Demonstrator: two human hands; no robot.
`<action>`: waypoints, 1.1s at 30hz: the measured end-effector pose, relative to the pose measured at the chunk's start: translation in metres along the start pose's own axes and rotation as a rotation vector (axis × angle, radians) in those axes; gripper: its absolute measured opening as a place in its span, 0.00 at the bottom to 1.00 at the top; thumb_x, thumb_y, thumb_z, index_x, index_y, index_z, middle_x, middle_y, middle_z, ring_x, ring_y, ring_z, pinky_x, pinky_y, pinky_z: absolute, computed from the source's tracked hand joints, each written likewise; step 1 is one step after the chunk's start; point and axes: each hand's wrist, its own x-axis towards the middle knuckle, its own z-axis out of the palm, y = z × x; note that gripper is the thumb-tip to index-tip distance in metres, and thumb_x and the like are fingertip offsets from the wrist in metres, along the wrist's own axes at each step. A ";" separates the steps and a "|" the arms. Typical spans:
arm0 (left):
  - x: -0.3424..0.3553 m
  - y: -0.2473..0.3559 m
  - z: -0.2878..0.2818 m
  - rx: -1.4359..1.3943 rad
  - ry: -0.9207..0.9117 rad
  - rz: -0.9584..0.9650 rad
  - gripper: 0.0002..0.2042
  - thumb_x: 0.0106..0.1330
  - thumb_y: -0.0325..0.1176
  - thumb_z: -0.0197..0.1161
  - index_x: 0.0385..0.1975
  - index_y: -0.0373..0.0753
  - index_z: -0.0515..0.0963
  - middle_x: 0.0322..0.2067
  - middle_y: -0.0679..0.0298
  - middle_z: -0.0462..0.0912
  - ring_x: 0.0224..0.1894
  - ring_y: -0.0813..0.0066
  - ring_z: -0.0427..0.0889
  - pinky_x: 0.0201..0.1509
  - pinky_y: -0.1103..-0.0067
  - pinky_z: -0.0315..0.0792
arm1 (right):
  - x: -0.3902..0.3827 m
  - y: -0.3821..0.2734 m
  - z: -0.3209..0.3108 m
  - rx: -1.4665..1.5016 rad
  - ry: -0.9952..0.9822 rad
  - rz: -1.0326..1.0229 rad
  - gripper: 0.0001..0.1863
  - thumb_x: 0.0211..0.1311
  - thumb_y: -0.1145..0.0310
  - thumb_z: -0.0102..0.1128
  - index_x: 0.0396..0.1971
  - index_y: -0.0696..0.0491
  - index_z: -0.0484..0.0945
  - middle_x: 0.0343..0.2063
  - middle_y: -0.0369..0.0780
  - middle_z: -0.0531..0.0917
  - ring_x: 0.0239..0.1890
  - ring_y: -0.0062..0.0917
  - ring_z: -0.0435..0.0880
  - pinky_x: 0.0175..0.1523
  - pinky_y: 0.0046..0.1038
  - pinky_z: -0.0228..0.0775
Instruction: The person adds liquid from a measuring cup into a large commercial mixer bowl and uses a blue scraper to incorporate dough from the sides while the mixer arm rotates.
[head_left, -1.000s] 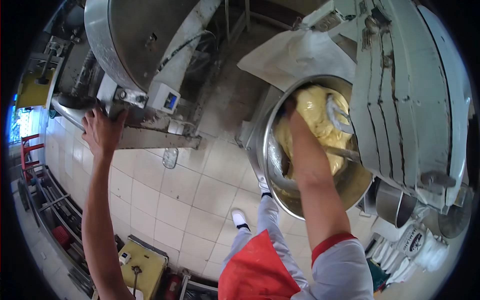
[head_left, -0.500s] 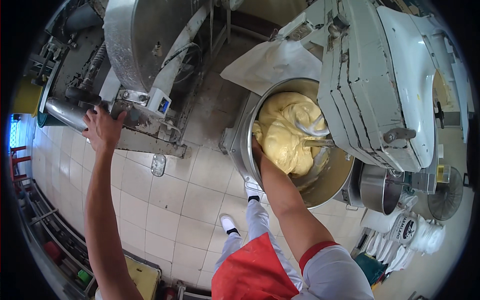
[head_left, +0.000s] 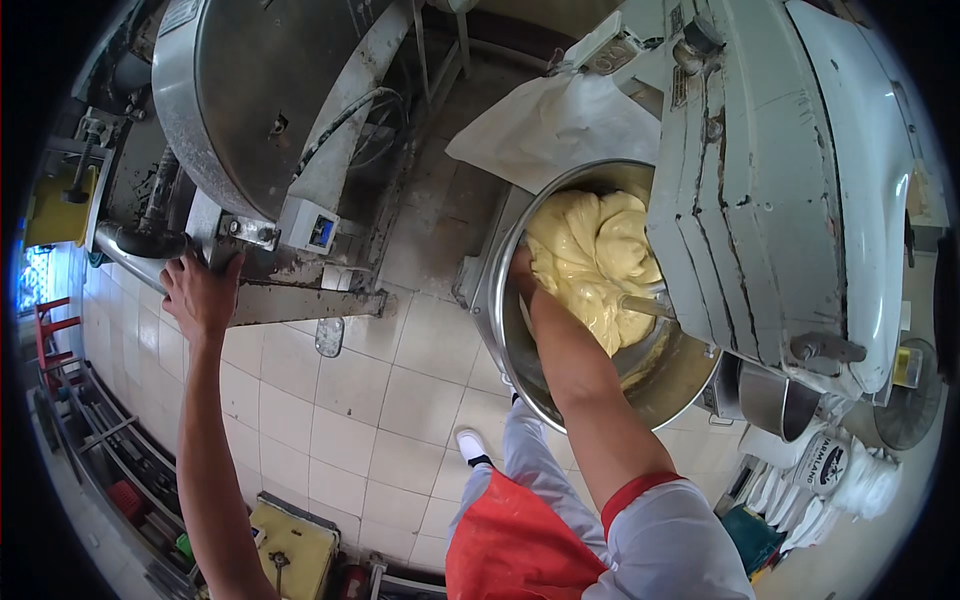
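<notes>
A big steel mixing bowl [head_left: 497, 300] holds a mass of glossy yellow dough [head_left: 590, 262]. My right hand [head_left: 521, 272] reaches down inside the bowl's left wall, against the dough's left side. Its fingers are hidden there, so I cannot see whether they grip any dough. A metal mixer arm [head_left: 648, 306] sticks into the dough from the right. On the left, my left hand [head_left: 200, 300] rests on the worn metal frame [head_left: 262, 268] of another machine, fingers spread and thumb apart, beside a dark knob [head_left: 165, 243].
The grey mixer body [head_left: 760, 190] overhangs the bowl's right side. A large round steel drum [head_left: 260, 90] stands at upper left, with a foot pedal [head_left: 329, 337] below. White sacks [head_left: 835, 465] are stacked at lower right. A yellow-topped stand [head_left: 290, 545] is at lower left.
The dough has folded into a new shape, and the curved silver end of the mixer arm no longer shows. My whole view has shifted slightly; both hands keep their places.
</notes>
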 end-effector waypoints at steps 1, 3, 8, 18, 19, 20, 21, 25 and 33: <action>-0.001 -0.019 -0.003 0.035 -0.001 -0.018 0.39 0.50 0.57 0.69 0.58 0.41 0.66 0.52 0.55 0.70 0.58 0.54 0.66 0.51 0.51 0.65 | -0.005 -0.030 -0.019 0.223 -0.020 0.066 0.16 0.62 0.66 0.47 0.42 0.56 0.81 0.44 0.49 0.81 0.47 0.44 0.80 0.51 0.46 0.69; -0.001 -0.035 -0.008 0.037 0.010 -0.048 0.39 0.49 0.57 0.69 0.59 0.41 0.66 0.52 0.55 0.70 0.58 0.54 0.66 0.51 0.52 0.64 | 0.004 -0.049 -0.068 0.534 -0.010 0.185 0.15 0.61 0.68 0.47 0.41 0.57 0.81 0.46 0.50 0.80 0.49 0.45 0.79 0.52 0.45 0.69; 0.010 0.012 -0.012 -0.127 -0.051 -0.028 0.43 0.51 0.55 0.68 0.66 0.44 0.58 0.57 0.56 0.67 0.60 0.52 0.64 0.55 0.49 0.63 | 0.029 0.019 -0.100 0.066 0.100 0.054 0.17 0.61 0.65 0.47 0.45 0.57 0.77 0.45 0.51 0.80 0.50 0.46 0.77 0.55 0.42 0.68; 0.012 0.003 -0.013 -0.084 -0.054 -0.060 0.44 0.51 0.56 0.68 0.66 0.44 0.59 0.58 0.55 0.68 0.61 0.53 0.64 0.55 0.51 0.64 | 0.072 0.030 -0.135 0.054 0.085 0.067 0.19 0.61 0.63 0.46 0.47 0.57 0.76 0.45 0.51 0.80 0.50 0.45 0.77 0.56 0.41 0.67; 0.009 0.012 -0.010 -0.097 -0.043 -0.041 0.44 0.51 0.56 0.68 0.66 0.44 0.59 0.57 0.55 0.68 0.61 0.53 0.64 0.55 0.51 0.64 | 0.067 0.032 -0.127 0.003 0.083 0.051 0.19 0.61 0.63 0.46 0.47 0.57 0.76 0.45 0.51 0.80 0.50 0.45 0.77 0.57 0.41 0.67; 0.012 0.013 -0.013 -0.125 -0.066 -0.041 0.45 0.50 0.56 0.68 0.66 0.44 0.58 0.58 0.55 0.68 0.60 0.52 0.64 0.54 0.52 0.64 | 0.062 0.026 -0.115 -0.045 0.086 0.036 0.19 0.61 0.62 0.46 0.47 0.57 0.76 0.45 0.51 0.80 0.50 0.44 0.77 0.57 0.41 0.67; 0.009 0.018 -0.008 -0.111 -0.073 -0.038 0.45 0.50 0.57 0.68 0.66 0.44 0.58 0.58 0.55 0.68 0.60 0.52 0.64 0.54 0.52 0.64 | 0.053 0.029 -0.109 -0.096 0.079 0.023 0.19 0.61 0.62 0.46 0.47 0.57 0.76 0.45 0.51 0.80 0.50 0.44 0.77 0.57 0.41 0.67; 0.007 0.007 -0.010 -0.063 -0.093 -0.067 0.45 0.49 0.57 0.69 0.67 0.44 0.58 0.60 0.55 0.66 0.61 0.54 0.63 0.54 0.53 0.64 | 0.050 0.022 -0.104 -0.138 0.039 -0.008 0.20 0.61 0.61 0.46 0.48 0.57 0.76 0.45 0.51 0.80 0.50 0.44 0.77 0.58 0.41 0.66; 0.011 0.027 -0.016 -0.101 -0.097 -0.054 0.45 0.51 0.57 0.68 0.67 0.43 0.57 0.60 0.55 0.66 0.62 0.53 0.62 0.55 0.52 0.63 | -0.003 0.041 -0.083 -0.191 0.058 -0.154 0.22 0.62 0.59 0.46 0.49 0.57 0.76 0.44 0.51 0.80 0.50 0.43 0.77 0.59 0.41 0.65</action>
